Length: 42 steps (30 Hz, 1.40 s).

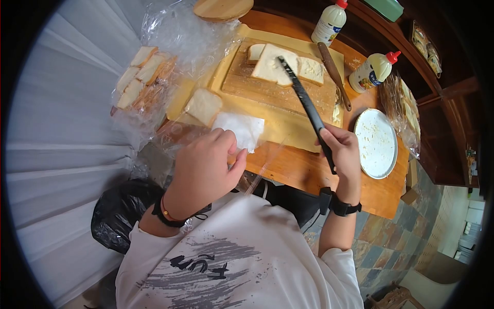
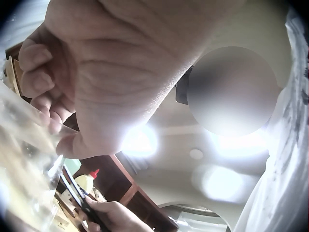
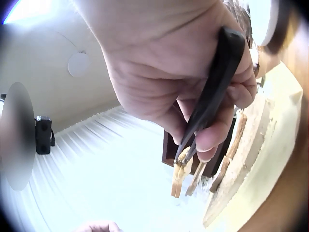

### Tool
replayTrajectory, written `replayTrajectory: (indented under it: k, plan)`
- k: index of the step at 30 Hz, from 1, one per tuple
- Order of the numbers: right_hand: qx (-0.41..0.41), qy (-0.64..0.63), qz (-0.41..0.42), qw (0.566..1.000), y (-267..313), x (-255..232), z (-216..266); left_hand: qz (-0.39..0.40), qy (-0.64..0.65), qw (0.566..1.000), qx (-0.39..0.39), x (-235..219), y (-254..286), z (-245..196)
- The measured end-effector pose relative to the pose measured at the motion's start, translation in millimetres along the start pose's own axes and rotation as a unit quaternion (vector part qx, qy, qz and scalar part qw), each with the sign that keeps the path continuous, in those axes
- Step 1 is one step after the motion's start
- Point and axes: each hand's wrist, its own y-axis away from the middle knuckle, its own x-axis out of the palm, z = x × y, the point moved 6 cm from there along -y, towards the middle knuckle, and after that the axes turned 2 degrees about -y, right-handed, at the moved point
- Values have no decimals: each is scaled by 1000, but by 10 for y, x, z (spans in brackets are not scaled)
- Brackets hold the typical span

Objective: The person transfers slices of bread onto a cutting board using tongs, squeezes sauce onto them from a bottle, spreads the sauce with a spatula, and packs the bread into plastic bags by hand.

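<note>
My right hand (image 1: pixel 340 152) grips black tongs (image 1: pixel 306 98), which reach forward over the wooden cutting board (image 1: pixel 236 85). Their tips overlap a white bread slice (image 1: pixel 265 63) lying across other slices, one of them a slice with pale spread (image 1: pixel 311 70). In the right wrist view the tongs (image 3: pixel 212 87) narrow to smeared tips close to a bread edge (image 3: pixel 177 186). At the near left, my left hand (image 1: pixel 203 167) pinches clear plastic film (image 2: pixel 29 145) between thumb and fingers. Just beyond it lie a bread slice (image 1: pixel 204 106) and a white sheet (image 1: pixel 242 130).
Bagged bread slices (image 1: pixel 139 77) lie at the left. A brown-handled utensil (image 1: pixel 333 72) rests along the board's right side. Two squeeze bottles, a rear bottle (image 1: pixel 329 24) and a nearer bottle (image 1: pixel 371 72), stand beyond a round white plate (image 1: pixel 377 147). A black bag (image 1: pixel 121 216) hangs below left.
</note>
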Motion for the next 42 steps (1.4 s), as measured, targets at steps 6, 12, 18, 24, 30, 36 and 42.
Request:
replayTrajectory:
  k: [6,12,18,24,30,36,42]
  plan:
    - [-16,4,28,999,505,-499,54,-47,32,998,-11,-4,-18,48]
    - [58,-17,109,992,1112,-850,-336,-48,26,998,-15,8,-53,50]
    - [91,-5,118,989,1414,-801,-462,-60,13,998,-18,38,-67,-8]
    - [111,35,153,981,1293,-456,-423,-88,-7,996,11,29,-83,-41]
    - [97,61,181,977,1250,-198,-347,-131,-14,991,-6,-36,-103,35]
    - [24,116,143,983,1214,-149,-285,-98,-17,994,46,-23,-24,-13]
    - [27,110,101,988,1123,-19,-277,0,-80,996,50,31,118,-41]
